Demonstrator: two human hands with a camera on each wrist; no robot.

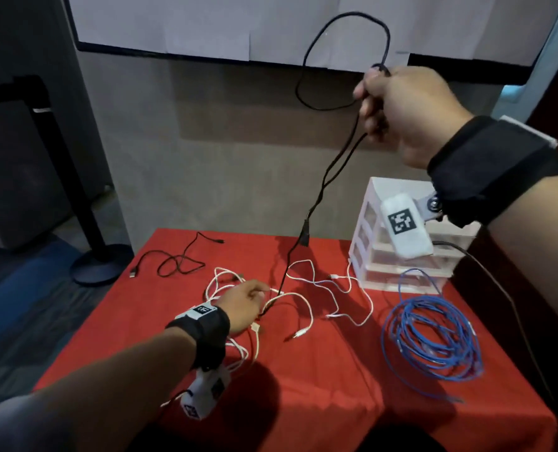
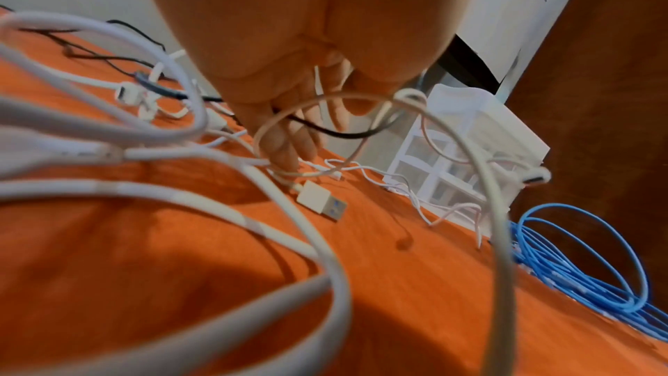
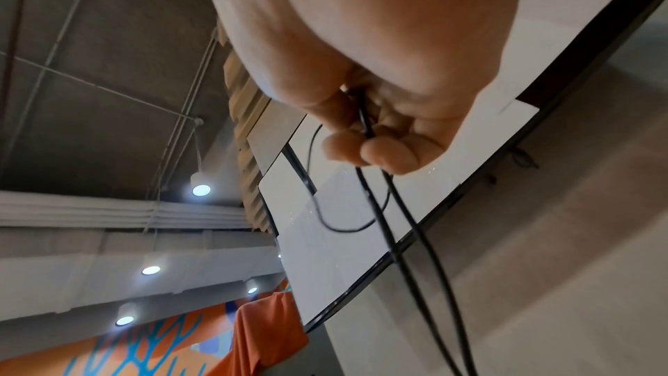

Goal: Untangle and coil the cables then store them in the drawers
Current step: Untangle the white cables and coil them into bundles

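Pulling a black cable (image 1: 336, 161) free of the tangle is the step in hand: the right hand (image 1: 401, 112) is raised high above the worktop (image 1: 336, 402), fingers curled round a doubled length of it, with a loose loop standing up above the fist and two strands falling to the heap below. The left hand (image 1: 243, 305) sits low on the pile of white cables (image 1: 303, 298); its fingers reach down among the loops where the black strand enters, but whether they pinch a cable or merely press the heap down I cannot tell. The next move, by my reckoning, calls for holding the white loops down while the black one is drawn out slowly — a sharp tug would likely tighten the knot or drag the whole heap up. Thin, round and limp, the black cable ends in a small dark plug hanging mid-air. Thicker and smooth-jacketed, the white ones carry a blocky USB plug (image 2: 320, 200) lying flat on the red cloth. A blue cable (image 1: 431, 337), thin and springy, lies in a rough coil just beside the white plastic drawers (image 1: 398, 252), whose drawer fronts look translucent — all appear closed. A second black cable (image 1: 176, 262) lies apart at the far left.
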